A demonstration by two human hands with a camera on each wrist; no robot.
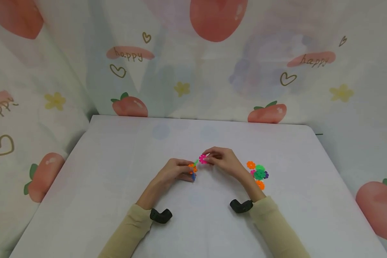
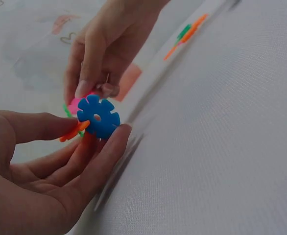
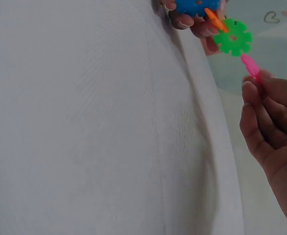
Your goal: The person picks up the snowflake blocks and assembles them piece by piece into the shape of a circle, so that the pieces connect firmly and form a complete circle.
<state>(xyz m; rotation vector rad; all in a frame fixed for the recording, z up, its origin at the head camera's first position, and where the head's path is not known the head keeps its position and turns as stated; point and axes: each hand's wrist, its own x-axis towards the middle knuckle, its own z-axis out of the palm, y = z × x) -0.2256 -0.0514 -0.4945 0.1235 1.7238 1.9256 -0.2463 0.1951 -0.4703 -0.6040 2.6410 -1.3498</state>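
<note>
My left hand (image 1: 174, 171) grips a short chain of notched plastic discs between thumb and fingers. In that chain are a blue disc (image 2: 98, 116), an orange disc (image 2: 75, 131) and a green disc (image 3: 233, 37). Facing it, my right hand (image 1: 224, 161) pinches a pink notched disc (image 1: 203, 159) by its edge. In the right wrist view the pink disc, seen nearly edge-on, meets the rim of the green one. Blue and orange sit nearest the left fingers, which hide part of them.
Right of the right forearm lies a loose group of discs on the white table (image 1: 116, 143): orange discs (image 1: 251, 165), green discs (image 1: 259, 174) and a purple disc (image 1: 266, 175). A printed cloth (image 1: 213, 79) hangs behind the table. Black wrist cameras (image 1: 161, 216) sit at both cuffs.
</note>
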